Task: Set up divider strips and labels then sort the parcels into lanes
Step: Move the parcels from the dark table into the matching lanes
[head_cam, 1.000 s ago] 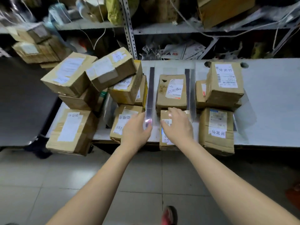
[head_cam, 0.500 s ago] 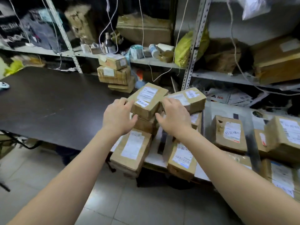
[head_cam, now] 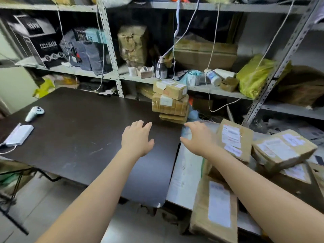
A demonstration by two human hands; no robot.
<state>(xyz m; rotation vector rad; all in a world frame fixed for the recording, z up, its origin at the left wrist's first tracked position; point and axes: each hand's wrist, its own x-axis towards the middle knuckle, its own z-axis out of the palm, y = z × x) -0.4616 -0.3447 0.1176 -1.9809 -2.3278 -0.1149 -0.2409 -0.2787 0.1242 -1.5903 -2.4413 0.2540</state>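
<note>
Two empty hands reach out over the dark table toward a stack of parcels

The left hand [head_cam: 137, 138] and right hand [head_cam: 197, 139] hover palm-down with fingers spread, grasping nothing, above the dark brown rectangular table [head_cam: 73, 130]; three taped brown cardboard parcels [head_cam: 170, 100] sit stacked at its far edge, just beyond the fingertips, while more label-covered cardboard parcels [head_cam: 280, 151] lie heaped on the adjoining white table [head_cam: 184, 174] to the right, one long box [head_cam: 215, 207] overhanging its near edge

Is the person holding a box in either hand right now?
No, the left hand and right hand are both open and empty above the dark table.
</note>
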